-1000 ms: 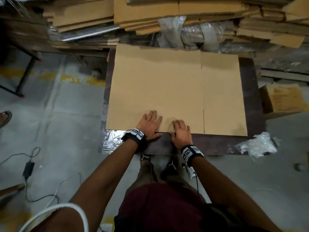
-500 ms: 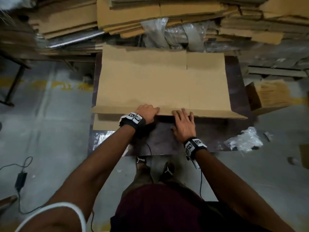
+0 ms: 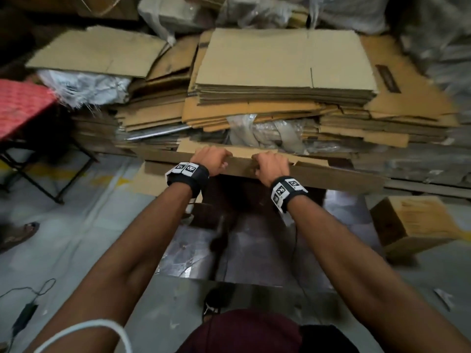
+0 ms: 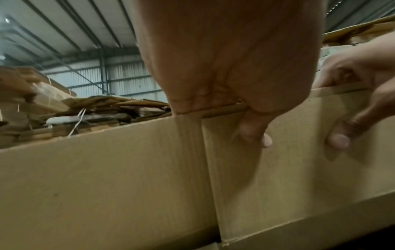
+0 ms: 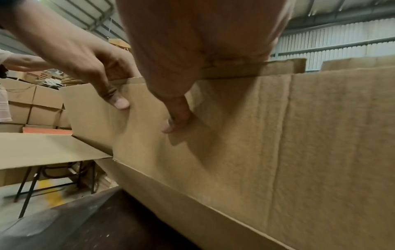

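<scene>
A flattened brown cardboard box (image 3: 331, 175) stands tilted up on its long edge over a dark table (image 3: 254, 240). My left hand (image 3: 212, 159) and right hand (image 3: 271, 165) grip its top edge side by side, fingers curled over the far side, thumbs on the near face. The left wrist view shows my left hand (image 4: 235, 67) clamped over the cardboard (image 4: 107, 186) with the thumb pressing the face. In the right wrist view my right hand (image 5: 192, 42) pinches the same edge of the cardboard (image 5: 299, 135) beside the left hand (image 5: 74, 50). The box's far side is hidden.
A tall stack of flattened cartons (image 3: 285, 64) with plastic-wrapped bundles rises right behind the table. A small carton (image 3: 418, 222) sits on the floor at right. A red-topped metal stand (image 3: 20, 105) is at left. Cables (image 3: 25, 309) and someone's sandalled foot (image 3: 17, 234) lie at left.
The cardboard lay flat under both palms; its near edge came up, and now it stands nearly upright with both hands gripping its top edge. My view has tilted up toward the stack.
</scene>
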The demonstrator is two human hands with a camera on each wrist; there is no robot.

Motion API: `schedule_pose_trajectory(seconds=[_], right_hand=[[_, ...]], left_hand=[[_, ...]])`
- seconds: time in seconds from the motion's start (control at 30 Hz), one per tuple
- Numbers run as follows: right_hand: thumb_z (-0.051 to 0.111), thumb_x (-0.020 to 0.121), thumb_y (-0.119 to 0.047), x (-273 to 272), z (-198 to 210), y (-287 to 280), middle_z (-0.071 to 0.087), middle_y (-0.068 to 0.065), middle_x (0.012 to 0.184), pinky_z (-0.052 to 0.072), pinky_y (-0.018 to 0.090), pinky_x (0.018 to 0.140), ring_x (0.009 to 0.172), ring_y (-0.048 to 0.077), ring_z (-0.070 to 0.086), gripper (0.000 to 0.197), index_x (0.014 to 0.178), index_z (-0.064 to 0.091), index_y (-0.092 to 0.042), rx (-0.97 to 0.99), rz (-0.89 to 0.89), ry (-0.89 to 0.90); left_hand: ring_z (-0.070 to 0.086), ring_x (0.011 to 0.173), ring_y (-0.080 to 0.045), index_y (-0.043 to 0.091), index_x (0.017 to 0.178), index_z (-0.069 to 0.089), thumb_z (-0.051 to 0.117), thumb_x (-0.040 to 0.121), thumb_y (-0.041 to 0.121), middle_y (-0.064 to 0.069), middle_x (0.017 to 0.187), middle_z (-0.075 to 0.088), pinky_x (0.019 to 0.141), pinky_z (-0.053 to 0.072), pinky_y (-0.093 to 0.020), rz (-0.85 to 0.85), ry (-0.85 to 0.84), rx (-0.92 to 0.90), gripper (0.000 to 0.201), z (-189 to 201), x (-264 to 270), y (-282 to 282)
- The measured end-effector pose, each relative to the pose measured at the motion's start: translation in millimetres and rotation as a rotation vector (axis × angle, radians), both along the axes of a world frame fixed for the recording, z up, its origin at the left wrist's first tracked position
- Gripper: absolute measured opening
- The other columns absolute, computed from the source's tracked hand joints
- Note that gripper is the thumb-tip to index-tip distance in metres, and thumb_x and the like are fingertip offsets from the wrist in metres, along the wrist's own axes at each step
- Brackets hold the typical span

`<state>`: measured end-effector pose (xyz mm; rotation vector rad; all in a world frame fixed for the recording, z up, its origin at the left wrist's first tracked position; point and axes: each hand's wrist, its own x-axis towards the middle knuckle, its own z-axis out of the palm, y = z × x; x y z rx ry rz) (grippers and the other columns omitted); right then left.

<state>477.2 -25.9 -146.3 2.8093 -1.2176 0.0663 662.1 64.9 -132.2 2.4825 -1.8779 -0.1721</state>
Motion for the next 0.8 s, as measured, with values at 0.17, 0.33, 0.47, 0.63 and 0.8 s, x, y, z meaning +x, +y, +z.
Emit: schedule_pose_trajectory(seconds=[0.17,0.33,0.47,0.63,0.8], right_hand=[[0.068,0.093,-0.037,4.4,46.6,-13.7,0.072,0.006,0.108,0.053,0.038,0.081,0.100,0.031,0.070,0.028,0.118,0.066,-0.025,-0.065,0.017,-0.036],[0.066,0.097,-0.034,-6.7,86.3,-25.5,0.073,0.006,0.105,0.053,0.041,0.080,0.098,0.031,0.070,0.027,0.123,0.067,-0.028,-0.138,0.033,-0.100],[0.067,0.096,-0.034,-22.9,108.7,-43.0,0.069,0.005,0.103,0.050,0.044,0.088,0.096,0.030,0.068,0.025,0.120,0.069,-0.026,-0.122,0.015,-0.101],[0.057,0.100,-0.044,-41.9,120.0,-63.1,0.069,0.007,0.112,0.049,0.043,0.087,0.102,0.033,0.067,0.034,0.131,0.063,-0.032,-0.154,0.010,-0.064],[0.059,0.101,-0.032,-56.6,127.2,-66.4,0.072,0.006,0.107,0.048,0.038,0.080,0.098,0.028,0.068,0.027,0.127,0.065,-0.027,-0.212,-0.007,-0.080]], left_hand=[[0.061,0.120,-0.034,0.030,0.144,0.054,0.058,0.096,0.044,-0.010,0.132,0.064,0.095,0.048,-0.043,-0.056,-0.117,-0.059,0.050,46.9,-19.5,-22.0],[0.067,0.105,-0.033,0.034,0.138,0.059,0.058,0.099,0.033,-0.009,0.115,0.071,0.084,0.050,-0.039,-0.022,-0.265,-0.191,0.038,73.9,-37.4,-37.7],[0.068,0.096,-0.031,0.037,0.135,0.060,0.060,0.098,0.034,-0.006,0.105,0.072,0.073,0.047,-0.036,0.003,-0.279,-0.233,0.037,85.1,-49.2,-46.9],[0.068,0.098,-0.026,0.033,0.132,0.060,0.064,0.096,0.026,0.001,0.107,0.074,0.069,0.041,-0.032,-0.046,-0.255,-0.279,0.037,103.0,-61.5,-57.8],[0.066,0.105,-0.031,0.030,0.135,0.058,0.061,0.097,0.033,-0.006,0.113,0.072,0.086,0.053,-0.042,-0.117,-0.174,-0.275,0.038,126.5,-60.0,-56.9]])
